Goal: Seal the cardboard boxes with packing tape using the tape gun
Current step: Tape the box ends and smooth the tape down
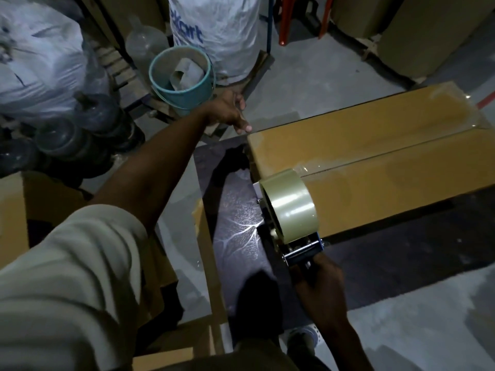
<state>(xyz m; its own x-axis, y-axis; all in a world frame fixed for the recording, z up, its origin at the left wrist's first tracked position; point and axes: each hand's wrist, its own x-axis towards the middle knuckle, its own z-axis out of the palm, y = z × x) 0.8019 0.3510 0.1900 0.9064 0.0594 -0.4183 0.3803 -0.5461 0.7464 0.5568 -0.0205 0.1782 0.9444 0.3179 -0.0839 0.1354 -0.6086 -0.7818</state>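
Two hands share the work. Beside the teal bucket (182,76), the left hand (227,111) reaches out, grip loose, fingers extended and touching a corner of the long cardboard box (375,145), which lies on a dark surface. At the same end of the box, the tape gun (289,207) sits at the centre seam, its handle wrapped in the right hand (318,277). The step probably needs the roll square on the seam, firm pressure, and tape carried over the edge.

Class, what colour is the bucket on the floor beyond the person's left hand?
The bucket is teal, a light blue-green; the head view shows it.
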